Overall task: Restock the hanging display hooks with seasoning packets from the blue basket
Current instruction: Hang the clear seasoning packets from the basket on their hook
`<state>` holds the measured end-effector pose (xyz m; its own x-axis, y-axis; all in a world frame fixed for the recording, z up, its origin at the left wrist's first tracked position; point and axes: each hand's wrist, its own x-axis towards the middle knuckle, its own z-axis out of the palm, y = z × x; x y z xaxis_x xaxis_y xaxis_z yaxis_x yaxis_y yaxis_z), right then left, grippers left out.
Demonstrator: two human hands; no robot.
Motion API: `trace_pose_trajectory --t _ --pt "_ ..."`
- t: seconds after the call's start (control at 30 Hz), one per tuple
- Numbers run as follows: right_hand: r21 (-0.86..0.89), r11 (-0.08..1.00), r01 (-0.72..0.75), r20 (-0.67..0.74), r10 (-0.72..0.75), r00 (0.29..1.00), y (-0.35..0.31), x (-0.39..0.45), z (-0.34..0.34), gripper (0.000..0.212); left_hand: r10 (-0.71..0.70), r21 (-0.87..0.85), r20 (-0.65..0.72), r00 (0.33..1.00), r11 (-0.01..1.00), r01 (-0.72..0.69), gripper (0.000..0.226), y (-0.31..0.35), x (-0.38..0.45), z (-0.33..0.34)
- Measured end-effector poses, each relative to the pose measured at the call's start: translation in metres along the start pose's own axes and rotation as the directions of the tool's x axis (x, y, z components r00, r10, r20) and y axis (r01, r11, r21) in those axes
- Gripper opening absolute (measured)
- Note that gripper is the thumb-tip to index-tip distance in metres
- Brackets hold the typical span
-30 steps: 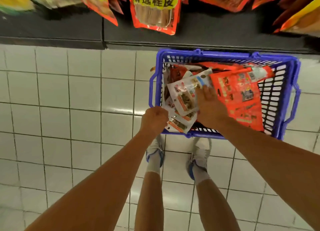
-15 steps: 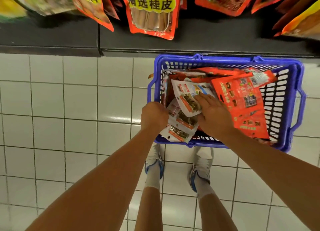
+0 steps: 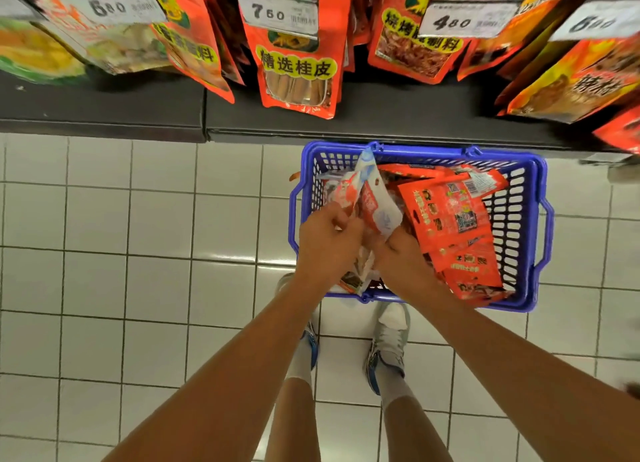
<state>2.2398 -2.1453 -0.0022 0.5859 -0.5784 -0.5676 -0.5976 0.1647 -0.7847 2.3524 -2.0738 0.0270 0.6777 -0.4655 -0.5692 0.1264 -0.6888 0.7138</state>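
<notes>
**Gather the white packets into one tidy stack before you lift**

Your left hand (image 3: pixel 329 243) is curled round a bunch of white-and-red seasoning packets (image 3: pixel 363 198), which fan upward from your fist toward the far rim of the blue basket (image 3: pixel 540 233). Your right hand (image 3: pixel 398 254) sits just beside it, touching the same bunch from the right; its fingers are turned under and hidden, so you cannot tell from here whether it pinches a packet or only steadies them.

To do this step well, square the bunch while it hangs over the basket, so anything that slips falls back in. Line the packets up by their top edges (the hang holes are too small to make out here, but they will likely need to align). Keep the grip low on the packets so the tops stay free for the hooks.

The packets you hold are in the middle of the frame, over the basket's left half. To their right, loose orange-red packets (image 3: pixel 450 212) lie flat in the basket, apart from your hands. The basket rests on the white tiled floor (image 3: pixel 104 254), centre right, against the dark shelf base (image 3: pixel 104 108). Hanging packets (image 3: pixel 298 70) and price tags (image 3: pixel 280 11) fill the upper edge of the frame, well above your hands.
</notes>
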Motion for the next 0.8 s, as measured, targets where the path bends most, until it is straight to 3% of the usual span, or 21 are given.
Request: trace_pose_trajectory --t 0.1,0.2,0.27,0.37,0.43,0.53,0.6,0.73,0.8 --pt "0.150 0.988 -0.020 0.110 0.003 0.994 -0.012 -0.009 -0.010 0.042 -0.104 -0.160 0.007 0.995 0.982 0.103 0.020 0.027 -0.003 -0.006" --pt "0.103 0.994 0.040 0.193 -0.059 0.979 -0.029 -0.019 -0.019 0.068 -0.197 -0.288 0.024 0.980 0.937 0.196 0.024 0.049 -0.010 -0.015" --pt "0.040 0.994 0.101 0.111 -0.105 0.988 -0.043 -0.027 -0.021 0.057 -0.200 -0.309 0.027 0.980 0.930 0.198 0.022 0.064 -0.017 -0.022" --pt "0.045 0.986 0.161 -0.120 -0.155 0.981 -0.069 -0.038 -0.031 0.030 -0.182 -0.391 0.116 0.976 0.896 0.213 0.020 0.089 -0.032 -0.034" --pt "0.100 0.979 0.176 -0.189 -0.155 0.970 -0.093 -0.045 -0.042 0.032 -0.153 -0.459 0.147 0.977 0.865 0.205 0.020 0.106 -0.041 -0.045" --pt "0.257 0.959 0.123 -0.171 -0.080 0.982 -0.126 -0.058 -0.064 0.027 -0.050 -0.320 -0.038 0.998 0.947 0.036 0.014 0.124 -0.050 -0.068" --pt "0.301 0.947 0.115 -0.138 -0.076 0.988 -0.154 -0.068 -0.081 0.026 -0.028 -0.288 -0.084 0.996 0.958 0.003 0.009 0.141 -0.059 -0.086" --pt "0.393 0.906 0.158 -0.108 -0.125 0.986 -0.221 -0.090 -0.117 0.032 -0.026 -0.340 0.070 0.997 0.939 0.048 0.024 0.189 -0.087 -0.122" --pt "0.425 0.883 0.197 -0.085 -0.177 0.980 -0.259 -0.104 -0.133 0.030 0.048 -0.358 0.093 0.994 0.934 -0.011 0.052 0.216 -0.104 -0.142"
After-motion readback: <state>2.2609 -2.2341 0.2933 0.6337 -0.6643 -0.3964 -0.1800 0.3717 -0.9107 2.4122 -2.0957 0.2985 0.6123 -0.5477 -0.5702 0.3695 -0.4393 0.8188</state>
